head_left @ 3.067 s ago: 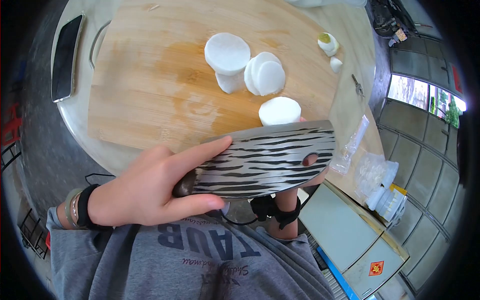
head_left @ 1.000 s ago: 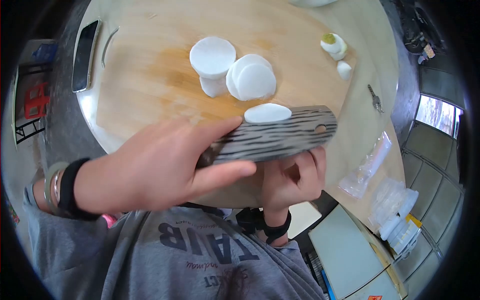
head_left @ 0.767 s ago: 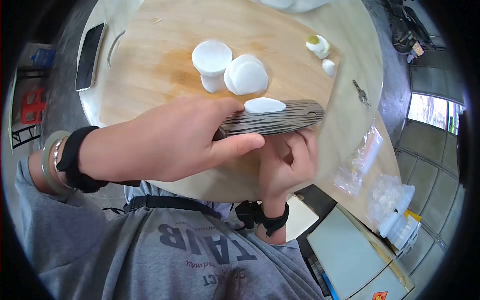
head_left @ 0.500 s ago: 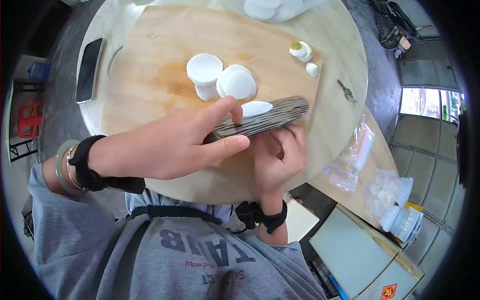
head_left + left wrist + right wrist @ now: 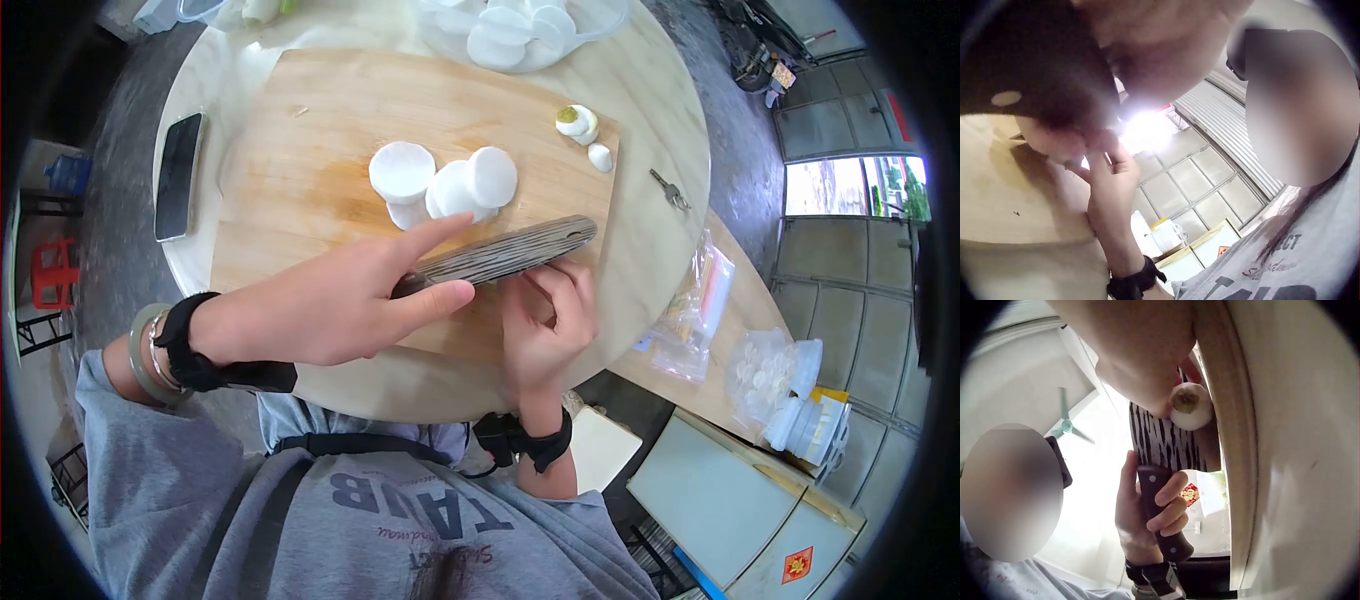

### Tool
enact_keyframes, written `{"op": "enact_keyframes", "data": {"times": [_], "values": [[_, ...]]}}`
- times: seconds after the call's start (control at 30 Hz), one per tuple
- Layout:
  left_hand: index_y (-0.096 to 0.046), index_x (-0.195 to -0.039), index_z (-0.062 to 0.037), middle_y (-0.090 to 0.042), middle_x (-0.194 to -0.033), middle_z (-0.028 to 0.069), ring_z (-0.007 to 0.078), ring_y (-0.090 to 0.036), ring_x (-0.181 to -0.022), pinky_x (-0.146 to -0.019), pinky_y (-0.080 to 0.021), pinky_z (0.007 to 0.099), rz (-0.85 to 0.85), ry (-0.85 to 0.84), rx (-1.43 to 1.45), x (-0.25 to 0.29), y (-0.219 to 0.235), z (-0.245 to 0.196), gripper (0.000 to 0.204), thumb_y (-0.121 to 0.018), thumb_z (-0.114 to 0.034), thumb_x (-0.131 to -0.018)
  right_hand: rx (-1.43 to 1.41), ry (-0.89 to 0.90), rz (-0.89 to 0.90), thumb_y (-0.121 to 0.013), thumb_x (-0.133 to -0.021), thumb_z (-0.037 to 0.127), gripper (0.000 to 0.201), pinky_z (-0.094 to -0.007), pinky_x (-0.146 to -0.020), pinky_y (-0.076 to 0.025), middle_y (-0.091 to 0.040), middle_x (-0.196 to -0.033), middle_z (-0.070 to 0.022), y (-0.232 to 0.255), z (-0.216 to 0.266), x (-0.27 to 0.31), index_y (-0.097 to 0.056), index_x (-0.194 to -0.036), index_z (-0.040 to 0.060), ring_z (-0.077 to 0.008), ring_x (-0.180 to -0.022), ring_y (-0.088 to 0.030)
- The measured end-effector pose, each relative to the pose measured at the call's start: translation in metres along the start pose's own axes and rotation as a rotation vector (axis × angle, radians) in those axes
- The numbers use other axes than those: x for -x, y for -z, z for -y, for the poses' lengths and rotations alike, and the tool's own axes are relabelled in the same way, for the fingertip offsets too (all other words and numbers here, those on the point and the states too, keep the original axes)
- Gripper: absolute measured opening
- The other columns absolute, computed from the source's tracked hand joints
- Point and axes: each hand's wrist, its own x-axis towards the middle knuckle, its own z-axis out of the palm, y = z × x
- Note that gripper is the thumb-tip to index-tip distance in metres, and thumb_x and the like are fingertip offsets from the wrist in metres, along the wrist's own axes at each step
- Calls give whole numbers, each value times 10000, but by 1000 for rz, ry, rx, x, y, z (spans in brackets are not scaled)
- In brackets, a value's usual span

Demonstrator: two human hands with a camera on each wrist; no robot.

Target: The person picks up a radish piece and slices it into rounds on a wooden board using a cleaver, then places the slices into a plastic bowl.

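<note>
My left hand (image 5: 340,300) grips the dark handle of a cleaver (image 5: 510,252) with a black-striped blade, low over the near side of the wooden cutting board (image 5: 300,140). Its forefinger points past the blade, fingertip at the pile of round white radish slices (image 5: 402,172). On that pile lies one slice (image 5: 493,177) at the right. My right hand (image 5: 550,325), fingers curled, holds a white radish piece (image 5: 1197,420) with a greenish end right against the blade. From the head view the blade hides this piece.
Two radish end pieces (image 5: 577,123) lie at the board's far right corner. A phone (image 5: 180,175) is left of the board, keys (image 5: 670,188) right of it. Behind stands a clear tub (image 5: 600,20) with more slices. A plastic bag (image 5: 695,320) lies at the right.
The white slice seen at the blade's far side has moved away onto the pile. My left forefinger has stretched out from the blade; the cleaver and my right hand stay close together.
</note>
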Motion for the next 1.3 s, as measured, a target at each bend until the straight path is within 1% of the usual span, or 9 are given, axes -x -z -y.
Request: {"op": "enact_keyframes", "data": {"times": [0.1,0.2,0.5,0.7,0.8,0.9,1.03,1.13,1.3], "values": [[-334,-1411,-43,-503,-704,16,69,-459,-653,-575,-404,238,-140,-180,8,-3,-10,16,539,-523,-254,-952,28,31,-2,-766,-629,-42,222,-324,-679,-498,-629,-863,-98,1,0,-1,-651,-812,11,-253,-785,-613],[-394,-1367,-10,-494,-713,17,77,-436,-663,-601,-377,239,-88,-77,54,1,-7,14,508,-547,-234,-937,44,84,-9,-769,-626,-38,242,-319,-674,-502,-631,-868,-96,1,2,-3,-662,-839,8,-245,-784,-615],[-455,-1315,20,-424,-600,-4,70,-380,-567,-531,-319,229,-161,-199,178,32,-11,35,497,-517,-248,-901,54,75,23,-795,-615,-36,329,-309,-677,-507,-626,-929,-103,-2,2,-1,-673,-918,6,-232,-807,-612],[-407,-1353,37,-642,-930,132,174,-625,-768,-704,-465,279,-152,-365,193,25,-18,63,634,-569,-356,-882,82,103,51,-758,-617,-41,336,-323,-723,-499,-623,-948,-131,-1,-3,4,-653,-935,-6,-271,-842,-616],[-392,-1363,38,-635,-1085,195,243,-667,-888,-789,-485,302,-104,-392,164,19,-17,66,666,-592,-371,-877,105,-22,98,-735,-626,0,326,-341,-765,-498,-625,-978,-153,4,-9,13,-648,-939,-17,-310,-871,-620],[-388,-1366,36,-633,-1098,209,286,-672,-899,-792,-493,311,-56,-401,181,14,-15,64,676,-614,-363,-870,-61,-146,-27,-720,-667,65,336,-350,-806,-495,-639,-1008,-179,-1,-17,27,-649,-981,-31,-329,-919,-630],[-386,-1370,30,-644,-1071,204,314,-673,-858,-766,-503,317,-57,-456,142,5,-14,64,679,-635,-346,-862,-197,-279,-27,-691,-768,161,461,-325,-833,-501,-656,-1043,-134,0,-13,30,-550,-1145,-64,-203,-935,-641],[-389,-1370,25,-650,-1053,200,317,-676,-824,-745,-508,322,-35,-455,179,2,-14,64,682,-639,-349,-858,-162,-320,11,-659,-812,177,492,-346,-850,-508,-637,-1077,-161,3,-20,35,-489,-1203,-68,-220,-954,-632],[-395,-1368,22,-657,-1018,202,311,-680,-796,-724,-510,319,-22,-466,200,1,-16,65,686,-643,-358,-855,-681,-578,-42,-299,-981,374,550,-440,-927,-493,-516,-1249,-247,3,-47,57,-310,-1353,-31,-324,-1112,-553]]}}
